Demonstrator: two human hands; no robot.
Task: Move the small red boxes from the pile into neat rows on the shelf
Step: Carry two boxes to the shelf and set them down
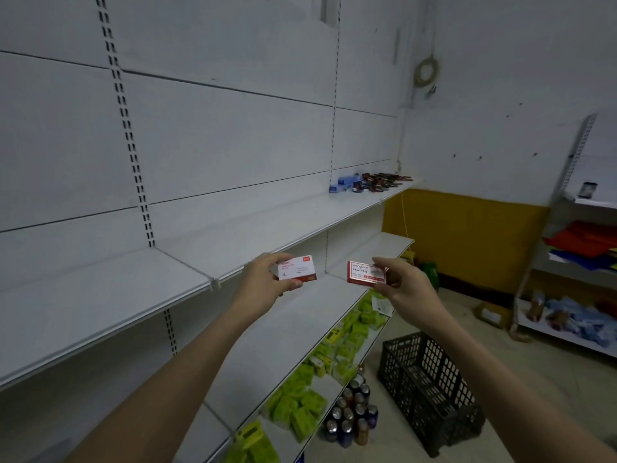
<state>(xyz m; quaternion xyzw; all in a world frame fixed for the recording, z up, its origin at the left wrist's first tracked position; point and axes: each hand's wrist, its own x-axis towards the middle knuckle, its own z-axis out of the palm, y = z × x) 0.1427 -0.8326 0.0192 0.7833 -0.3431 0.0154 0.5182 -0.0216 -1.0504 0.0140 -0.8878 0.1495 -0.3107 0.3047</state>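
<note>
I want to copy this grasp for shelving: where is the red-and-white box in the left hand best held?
Hold the red-and-white box by its narrow long edges, coming from its left end, as the left hand does: thumb on top, fingers below. It is flat and thin, so this grip leaves the printed face and right end free for setting down.

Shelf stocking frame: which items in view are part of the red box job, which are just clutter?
Job:
- left hand holding a red and white box
- right hand holding a second red box
- white shelf in front

Clutter:
- green packs on lower shelf
- cans on floor
- black crate
- blue and dark items on far shelf
</note>
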